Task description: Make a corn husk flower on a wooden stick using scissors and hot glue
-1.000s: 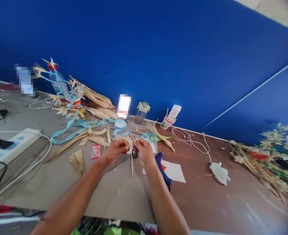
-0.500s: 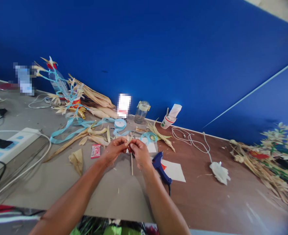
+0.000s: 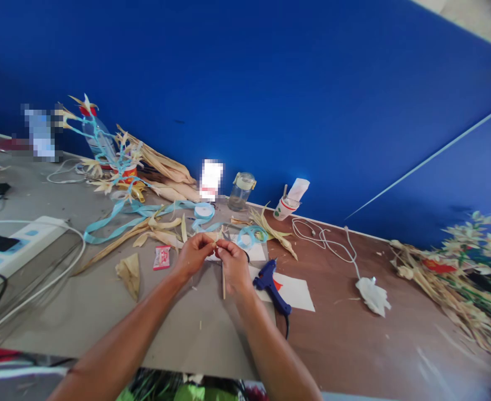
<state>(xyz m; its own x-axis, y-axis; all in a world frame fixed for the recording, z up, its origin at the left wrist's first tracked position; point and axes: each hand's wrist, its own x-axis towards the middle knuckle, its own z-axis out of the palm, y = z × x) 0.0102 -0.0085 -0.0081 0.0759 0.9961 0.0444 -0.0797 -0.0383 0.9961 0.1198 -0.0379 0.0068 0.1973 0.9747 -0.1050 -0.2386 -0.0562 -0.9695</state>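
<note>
My left hand (image 3: pixel 196 253) and my right hand (image 3: pixel 232 264) meet over the middle of the table, fingers pinched together. Between them they hold a small piece of dried corn husk (image 3: pixel 217 236) at the top of a thin wooden stick (image 3: pixel 224 281) that hangs down toward me. A blue glue gun (image 3: pixel 271 284) lies just right of my right hand, on a white sheet of paper (image 3: pixel 298 291). Loose husk strips (image 3: pixel 157 234) and a roll of light blue ribbon (image 3: pixel 204 211) lie just beyond my hands.
A white power strip (image 3: pixel 15 250) with cables is at the left. A glass jar (image 3: pixel 241 191) and a paper cup (image 3: pixel 285 207) stand by the blue wall. A white cable (image 3: pixel 333 242) and white husk flower (image 3: pixel 373 295) lie to the right, with dried flower stems (image 3: pixel 450 278) at far right.
My hands have drawn closer together and shifted slightly left and toward me, keeping the husk and stick between them. The glue gun is more exposed beside my right wrist.
</note>
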